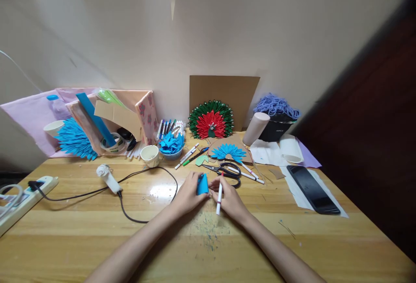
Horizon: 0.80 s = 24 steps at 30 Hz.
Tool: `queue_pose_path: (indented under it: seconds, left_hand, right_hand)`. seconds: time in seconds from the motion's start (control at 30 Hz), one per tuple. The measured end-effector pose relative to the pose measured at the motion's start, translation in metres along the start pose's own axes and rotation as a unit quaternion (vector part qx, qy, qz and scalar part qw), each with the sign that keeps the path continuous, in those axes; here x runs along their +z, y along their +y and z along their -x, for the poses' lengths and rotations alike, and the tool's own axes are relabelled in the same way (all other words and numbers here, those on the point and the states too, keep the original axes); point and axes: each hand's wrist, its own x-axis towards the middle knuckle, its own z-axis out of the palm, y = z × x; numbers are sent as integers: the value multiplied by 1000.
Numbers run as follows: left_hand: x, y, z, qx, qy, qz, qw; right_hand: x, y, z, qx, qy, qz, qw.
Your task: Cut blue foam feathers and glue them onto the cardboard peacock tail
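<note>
- Far left edge: white power strip on the wooden table, black plug in it, black cord looping right to a white glue gun lying on its side.
- Upper left of centre: pink sheet and cardboard box against the wall, blue ruler leaning in it, fan of blue paper pieces in front, tape roll beside that.
- Left of centre: small paper cup upright, then a bowl of blue folded paper, markers standing behind it.
- My left forearm comes in from bottom left, angled up toward frame centre, wrist low on the table.
- My left hand: fingers pinched shut on the blue paper piece, holding its left side.
- Blue paper piece sits at frame centre, just above the table, between both hands, standing roughly upright.
- My right hand: fingertips touch the right edge of the blue paper piece; same hand is closed around a white marker, red-capped, tip pointing down toward me.
- My right forearm runs in from bottom right, mirroring the left.
- Just above the hands: black scissors, loose markers, blue paper fan on cardboard.
- Centre back: red-green paper fan against a cardboard sheet.
- Right of centre: paper tube tilted, blue yarn on a black box.
- Right: black phone flat on white paper.
</note>
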Motion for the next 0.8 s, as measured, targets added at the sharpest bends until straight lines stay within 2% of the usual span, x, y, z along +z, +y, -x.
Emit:
queue_pose_path:
  seconds: [0.27, 0.37, 0.47, 0.8]
  left_hand:
    - [4, -13, 3, -46, 32, 94, 994]
    - [4, -18, 7, -66, 80, 79, 992]
    - [1, -20, 13, -58, 107, 38, 992]
    - [-3, -9, 20, -40, 57, -63, 996]
  right_hand:
    - [8, 1, -5, -35, -19, 147, 988]
    - [12, -2, -9, -62, -19, 207, 976]
    - [16, -3, -12, -77, -21, 223, 972]
    - [19, 3, -8, -45, 39, 173, 983]
